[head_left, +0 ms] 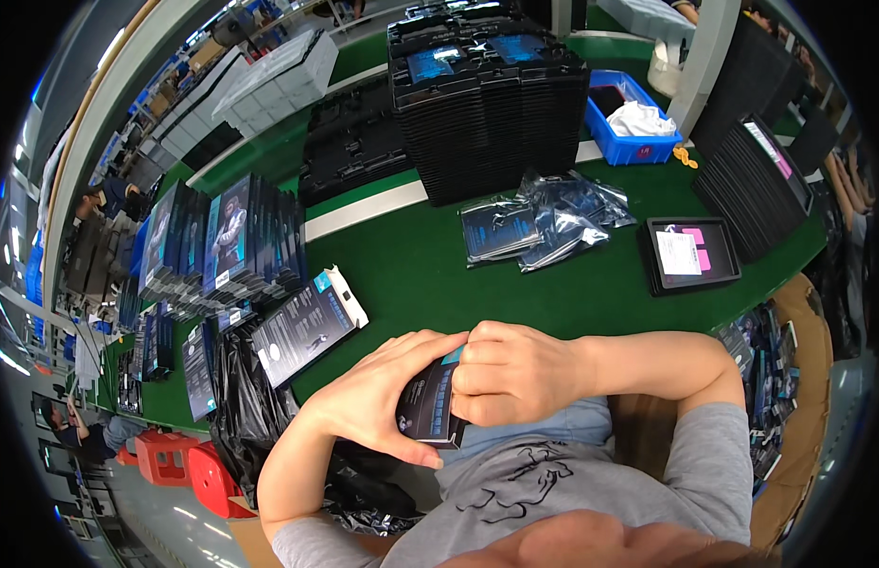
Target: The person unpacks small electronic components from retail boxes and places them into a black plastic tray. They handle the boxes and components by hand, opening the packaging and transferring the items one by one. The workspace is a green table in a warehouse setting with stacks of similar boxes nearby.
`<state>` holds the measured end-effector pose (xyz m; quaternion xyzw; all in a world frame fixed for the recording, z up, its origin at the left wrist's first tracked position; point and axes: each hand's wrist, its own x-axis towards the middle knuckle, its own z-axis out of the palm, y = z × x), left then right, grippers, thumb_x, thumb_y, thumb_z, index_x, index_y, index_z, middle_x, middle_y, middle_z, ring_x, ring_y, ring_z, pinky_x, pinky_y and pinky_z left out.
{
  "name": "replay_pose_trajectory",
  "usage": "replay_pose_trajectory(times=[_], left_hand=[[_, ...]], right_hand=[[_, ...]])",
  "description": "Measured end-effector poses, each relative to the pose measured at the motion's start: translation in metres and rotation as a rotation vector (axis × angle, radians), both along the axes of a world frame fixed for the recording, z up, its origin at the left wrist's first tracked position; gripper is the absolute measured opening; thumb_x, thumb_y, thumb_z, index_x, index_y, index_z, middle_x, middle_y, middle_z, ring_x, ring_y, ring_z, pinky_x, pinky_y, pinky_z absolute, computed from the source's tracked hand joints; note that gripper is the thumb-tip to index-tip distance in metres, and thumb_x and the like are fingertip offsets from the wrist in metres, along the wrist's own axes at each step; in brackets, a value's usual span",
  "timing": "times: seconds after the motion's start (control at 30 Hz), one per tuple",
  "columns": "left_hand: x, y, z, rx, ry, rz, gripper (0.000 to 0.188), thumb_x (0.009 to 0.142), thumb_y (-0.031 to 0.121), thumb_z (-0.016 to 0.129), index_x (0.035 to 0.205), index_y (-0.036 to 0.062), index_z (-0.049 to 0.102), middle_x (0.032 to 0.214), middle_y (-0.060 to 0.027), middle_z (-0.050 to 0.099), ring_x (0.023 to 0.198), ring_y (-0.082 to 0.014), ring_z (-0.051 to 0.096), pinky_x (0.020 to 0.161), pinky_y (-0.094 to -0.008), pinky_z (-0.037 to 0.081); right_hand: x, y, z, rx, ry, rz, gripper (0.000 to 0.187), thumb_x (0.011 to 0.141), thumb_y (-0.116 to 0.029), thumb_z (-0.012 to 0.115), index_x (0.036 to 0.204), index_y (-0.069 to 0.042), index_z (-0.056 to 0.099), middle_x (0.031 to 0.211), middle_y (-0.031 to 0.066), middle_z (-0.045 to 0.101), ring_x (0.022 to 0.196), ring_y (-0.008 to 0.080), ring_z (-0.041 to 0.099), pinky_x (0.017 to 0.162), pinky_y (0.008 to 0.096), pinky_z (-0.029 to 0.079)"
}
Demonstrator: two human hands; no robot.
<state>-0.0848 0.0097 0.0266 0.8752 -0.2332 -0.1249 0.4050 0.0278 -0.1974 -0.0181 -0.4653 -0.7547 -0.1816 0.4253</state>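
Note:
A small dark printed box (426,405) with a light-blue corner is held close to my body at the table's near edge. My left hand (369,390) wraps round its left side, thumb along the lower edge and fingers over the top. My right hand (510,374) is curled into a fist, its knuckles against the box's right side; what its fingertips grip is hidden. Left of my hands lies a larger flat box (309,329) with its white end flap open. Farther off on the green table (392,275) are clear plastic-wrapped dark packets (501,230).
Stacks of printed boxes (229,237) stand at the left, by a black plastic bag (243,402). Tall black trays (492,123) rise at the back. A blue bin (638,149) holds white cloth. At right are a black tray (693,254) and a carton (807,379) of boxes.

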Motion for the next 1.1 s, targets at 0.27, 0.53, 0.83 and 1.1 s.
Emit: replay_pose_trajectory(times=[0.27,0.53,0.83,1.1], left_hand=[[0.0,0.006,-0.002,-0.073,0.022,-0.005,0.124,0.053,0.044,0.094,0.151,-0.004,0.034,0.134,-0.0229,0.052,0.124,-0.0398,0.051,0.108,-0.0463,0.038],[0.0,0.004,-0.001,-0.138,0.034,-0.004,0.127,0.052,0.044,0.094,0.152,-0.0032,0.033,0.137,-0.0223,0.051,0.125,-0.0385,0.051,0.108,-0.0448,0.039],[-0.004,0.004,-0.001,0.005,-0.007,0.032,0.125,0.053,0.045,0.094,0.151,-0.0031,0.034,0.136,-0.022,0.051,0.125,-0.0389,0.05,0.108,-0.0456,0.037],[-0.001,-0.003,-0.003,0.132,-0.009,0.051,0.121,0.055,0.048,0.093,0.149,-0.0034,0.037,0.135,-0.0209,0.053,0.123,-0.0382,0.051,0.105,-0.0445,0.037]], right_hand=[[0.001,0.003,0.002,0.054,0.057,0.022,0.02,0.078,-0.01,0.071,0.094,-0.004,0.061,0.086,0.0055,0.059,0.071,0.0207,0.056,0.063,0.0355,0.05],[-0.002,0.0,-0.002,0.205,0.027,-0.063,0.018,0.084,-0.008,0.07,0.099,-0.003,0.063,0.093,0.0094,0.066,0.079,0.0227,0.064,0.066,0.0362,0.054],[0.006,0.0,0.006,-0.05,0.093,0.06,0.017,0.078,-0.013,0.069,0.094,-0.009,0.063,0.088,0.0029,0.057,0.081,0.0219,0.059,0.067,0.0344,0.051],[0.014,0.004,0.003,-0.069,-0.008,0.079,0.01,0.077,-0.015,0.067,0.08,-0.012,0.058,0.088,0.0017,0.057,0.082,0.0211,0.06,0.071,0.0366,0.051]])
